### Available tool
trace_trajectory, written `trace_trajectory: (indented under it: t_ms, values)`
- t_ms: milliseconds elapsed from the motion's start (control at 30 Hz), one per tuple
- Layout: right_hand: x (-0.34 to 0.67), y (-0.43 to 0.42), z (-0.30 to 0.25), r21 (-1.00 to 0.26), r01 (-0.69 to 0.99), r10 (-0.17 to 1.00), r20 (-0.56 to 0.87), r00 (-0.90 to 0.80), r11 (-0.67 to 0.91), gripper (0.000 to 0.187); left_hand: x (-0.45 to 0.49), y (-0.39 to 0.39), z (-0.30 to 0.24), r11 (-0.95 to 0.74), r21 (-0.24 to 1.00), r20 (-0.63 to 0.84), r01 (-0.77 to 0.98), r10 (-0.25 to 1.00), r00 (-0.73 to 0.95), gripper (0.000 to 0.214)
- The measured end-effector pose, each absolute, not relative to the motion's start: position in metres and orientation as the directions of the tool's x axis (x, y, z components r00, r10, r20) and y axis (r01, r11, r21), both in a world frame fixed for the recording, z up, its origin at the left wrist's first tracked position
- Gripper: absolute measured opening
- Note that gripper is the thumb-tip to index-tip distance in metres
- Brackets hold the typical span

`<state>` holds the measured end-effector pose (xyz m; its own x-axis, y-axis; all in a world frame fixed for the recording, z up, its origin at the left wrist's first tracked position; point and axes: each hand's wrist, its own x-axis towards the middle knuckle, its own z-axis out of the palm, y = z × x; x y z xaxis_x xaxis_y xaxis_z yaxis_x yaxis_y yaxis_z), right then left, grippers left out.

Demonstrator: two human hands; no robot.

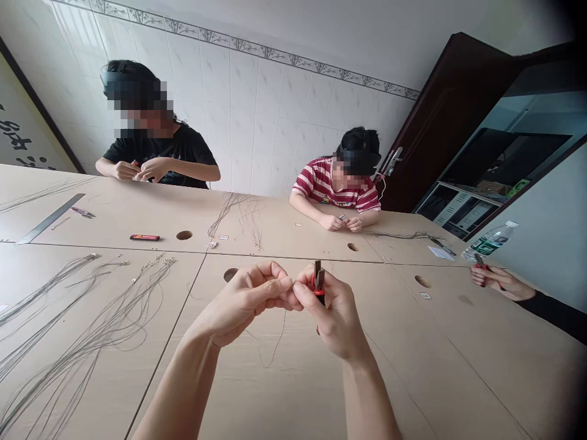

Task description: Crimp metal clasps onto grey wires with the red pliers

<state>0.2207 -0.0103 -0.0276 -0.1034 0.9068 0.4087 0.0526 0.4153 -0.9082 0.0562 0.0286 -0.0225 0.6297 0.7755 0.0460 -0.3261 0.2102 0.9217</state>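
Note:
Over the table's near middle, my left hand (257,290) pinches a tiny pale piece between thumb and forefinger; it is too small to name. A thin dark cord (280,336) hangs below these fingers and curves toward the tabletop. My right hand (332,311) meets the left at the fingertips, its thumb and forefinger also closed near the tiny piece. Tucked in the right palm are pliers (318,281) with red-and-black handles, jaws pointing up. Whether the right fingertips also grip the piece is hidden.
Bundles of thin dark cords (114,324) with small metal ends lie at left. Beyond are a steel ruler (52,217), a red-and-black marker-like object (145,238) and a table hole (184,235). Two people sit opposite; another person's hand (493,278) holds pliers near a bottle (493,241) at right.

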Motion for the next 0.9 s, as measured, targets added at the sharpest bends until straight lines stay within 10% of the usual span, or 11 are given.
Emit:
trace_trajectory:
  t_ms: [900]
  values:
    - [0.2222,-0.0056,-0.0328,-0.91,0.137,0.92,0.388,-0.054,0.392,0.02,0.0565,0.0233,-0.0176,-0.093,0.991,0.124,-0.092,0.891,0.437,0.014]
